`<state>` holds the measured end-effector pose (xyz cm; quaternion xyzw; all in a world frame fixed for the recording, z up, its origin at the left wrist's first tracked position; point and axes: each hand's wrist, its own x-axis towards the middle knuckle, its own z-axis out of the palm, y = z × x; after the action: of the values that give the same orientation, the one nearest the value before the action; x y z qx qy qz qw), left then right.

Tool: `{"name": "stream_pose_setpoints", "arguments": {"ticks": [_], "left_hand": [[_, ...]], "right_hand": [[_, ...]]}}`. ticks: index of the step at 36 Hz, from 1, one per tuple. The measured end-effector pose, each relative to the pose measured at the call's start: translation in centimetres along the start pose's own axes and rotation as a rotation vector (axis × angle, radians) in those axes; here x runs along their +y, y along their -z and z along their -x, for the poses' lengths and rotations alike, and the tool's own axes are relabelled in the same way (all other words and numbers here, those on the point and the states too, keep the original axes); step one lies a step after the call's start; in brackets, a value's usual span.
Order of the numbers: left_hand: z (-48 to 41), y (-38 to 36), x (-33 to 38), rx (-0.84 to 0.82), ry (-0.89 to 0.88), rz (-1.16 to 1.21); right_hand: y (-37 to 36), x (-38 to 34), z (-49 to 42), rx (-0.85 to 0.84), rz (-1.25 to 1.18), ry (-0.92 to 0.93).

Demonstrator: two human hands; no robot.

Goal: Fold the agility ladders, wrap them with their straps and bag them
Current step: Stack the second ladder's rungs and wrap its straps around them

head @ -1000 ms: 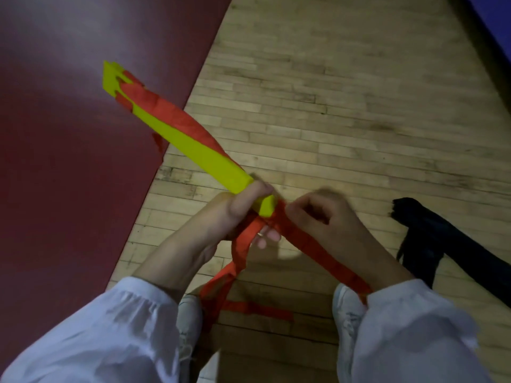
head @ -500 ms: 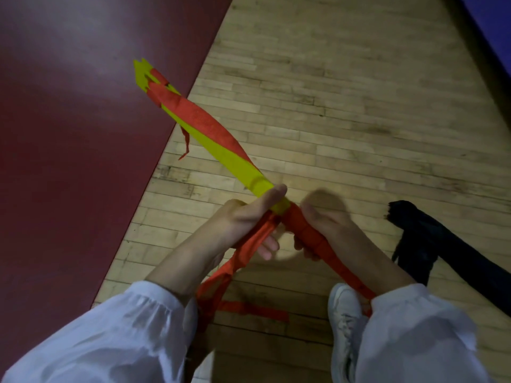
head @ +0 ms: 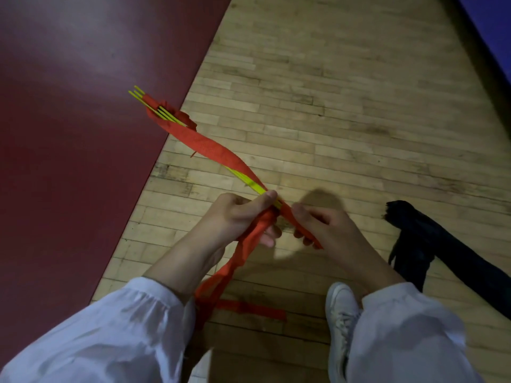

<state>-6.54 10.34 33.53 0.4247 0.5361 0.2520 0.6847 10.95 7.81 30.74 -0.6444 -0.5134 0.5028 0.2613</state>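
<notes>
The folded agility ladder is a stack of thin yellow rungs (head: 163, 113) seen edge-on, pointing up-left over the floor. A red strap (head: 213, 149) runs along the stack. My left hand (head: 237, 217) grips the near end of the rungs, thumb on top. My right hand (head: 318, 225) pinches the red strap just right of that end. Loose red strap (head: 235, 269) hangs from my hands and trails onto the floor between my feet.
A dark bag (head: 431, 244) lies on the wooden floor (head: 331, 106) at the right. A dark red mat (head: 69, 134) covers the left side. My white shoe (head: 341, 313) stands at the bottom right. A blue surface (head: 495, 20) borders the top right corner.
The rung stack has rolled from flat-side-up to edge-on and its far end swung right. My right hand has carried the red strap around the near end.
</notes>
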Motion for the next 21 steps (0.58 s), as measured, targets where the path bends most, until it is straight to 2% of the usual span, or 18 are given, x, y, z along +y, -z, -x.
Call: {"name": "stream_pose_setpoints", "arguments": {"ticks": [7, 14, 21], "left_hand": [[-0.1, 0.4, -0.4, -0.060, -0.071, 0.029], [0.0, 0.3, -0.4, -0.128, -0.052, 0.044], [-0.1, 0.3, -0.4, -0.124, -0.016, 0.015]], "right_hand": [[0.1, -0.1, -0.1, 0.014, 0.012, 0.027], [0.7, 0.0, -0.1, 0.071, 0.077, -0.020], [1.0, -0.3, -0.1, 0.140, 0.080, 0.006]]}}
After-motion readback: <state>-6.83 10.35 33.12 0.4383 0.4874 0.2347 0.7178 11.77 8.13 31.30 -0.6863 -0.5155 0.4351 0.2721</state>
